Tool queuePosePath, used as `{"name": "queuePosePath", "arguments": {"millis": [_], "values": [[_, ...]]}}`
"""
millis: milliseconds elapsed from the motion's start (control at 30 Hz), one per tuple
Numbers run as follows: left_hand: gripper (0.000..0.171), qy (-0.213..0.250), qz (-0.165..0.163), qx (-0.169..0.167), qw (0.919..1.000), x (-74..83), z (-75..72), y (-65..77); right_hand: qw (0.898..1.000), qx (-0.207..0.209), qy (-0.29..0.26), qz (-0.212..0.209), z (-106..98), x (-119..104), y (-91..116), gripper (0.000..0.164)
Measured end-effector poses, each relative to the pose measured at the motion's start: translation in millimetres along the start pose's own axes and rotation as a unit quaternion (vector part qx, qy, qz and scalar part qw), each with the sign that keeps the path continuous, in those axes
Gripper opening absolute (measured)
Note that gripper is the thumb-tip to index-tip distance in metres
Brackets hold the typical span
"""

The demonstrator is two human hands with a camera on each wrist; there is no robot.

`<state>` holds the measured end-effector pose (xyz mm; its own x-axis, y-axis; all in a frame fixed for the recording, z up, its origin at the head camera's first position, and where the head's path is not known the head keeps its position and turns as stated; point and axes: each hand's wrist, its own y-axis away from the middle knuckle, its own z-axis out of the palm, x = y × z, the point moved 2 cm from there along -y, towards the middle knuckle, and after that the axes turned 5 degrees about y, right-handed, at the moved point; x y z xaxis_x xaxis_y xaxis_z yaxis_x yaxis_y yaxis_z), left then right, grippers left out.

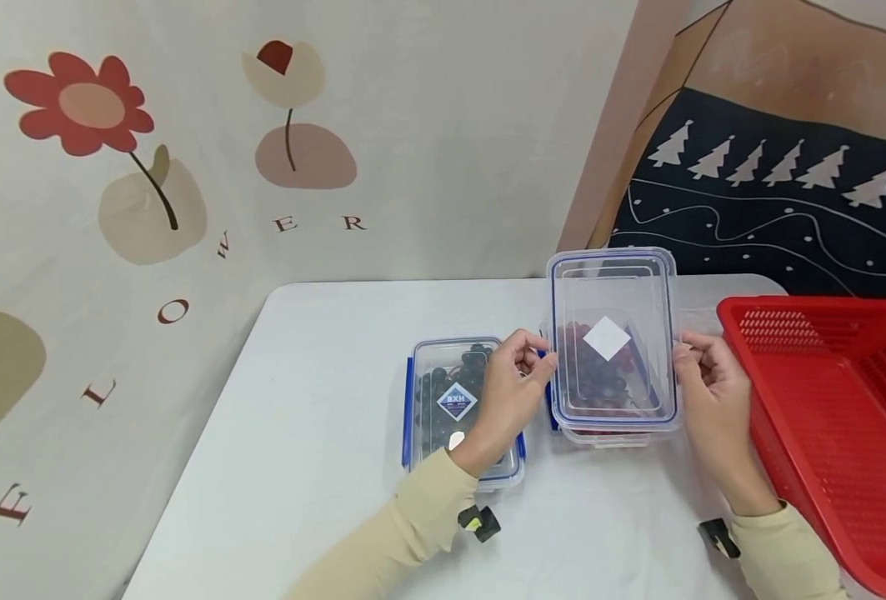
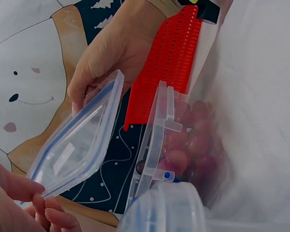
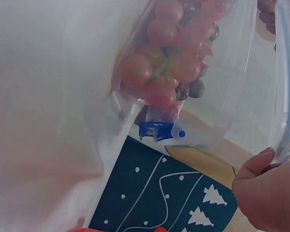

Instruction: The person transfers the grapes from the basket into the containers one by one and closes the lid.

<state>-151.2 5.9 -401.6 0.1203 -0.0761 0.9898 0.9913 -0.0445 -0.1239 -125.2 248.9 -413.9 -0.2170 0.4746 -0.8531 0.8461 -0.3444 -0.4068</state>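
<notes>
Both hands hold a clear rectangular lid (image 1: 613, 287) with a blue seal and a white diamond label, tilted up above an uncovered container (image 1: 603, 439). My left hand (image 1: 508, 392) pinches its left edge; my right hand (image 1: 715, 398) grips the right edge. Through the lid, red and dark grapes show in the container, and the left wrist view shows the red grapes (image 2: 176, 159) through its side. Beside my left forearm stands a second, lidded container (image 1: 427, 454) of dark grapes with blue side clips and a BXH label.
A red plastic basket (image 1: 825, 417) stands at the right, close to my right hand. The white table (image 1: 285, 417) meets a printed wall covering (image 1: 443, 150) at its back edge.
</notes>
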Motion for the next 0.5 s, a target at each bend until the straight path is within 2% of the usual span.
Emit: {"name": "queuePosePath", "arguments": {"millis": [200, 500], "values": [[0.009, 0.012, 0.022, -0.001, 0.9997, 3.3, 1.1, -0.5, 0.999, 0.022, -0.025, -0.006, -3.2, -3.0, -1.8, 0.022], [0.018, -0.027, 0.087, -0.015, 0.9957, 5.7, 2.4, 3.3, 0.997, 0.057, -0.013, -0.045, -9.2, -7.1, -2.2, 0.026]]}}
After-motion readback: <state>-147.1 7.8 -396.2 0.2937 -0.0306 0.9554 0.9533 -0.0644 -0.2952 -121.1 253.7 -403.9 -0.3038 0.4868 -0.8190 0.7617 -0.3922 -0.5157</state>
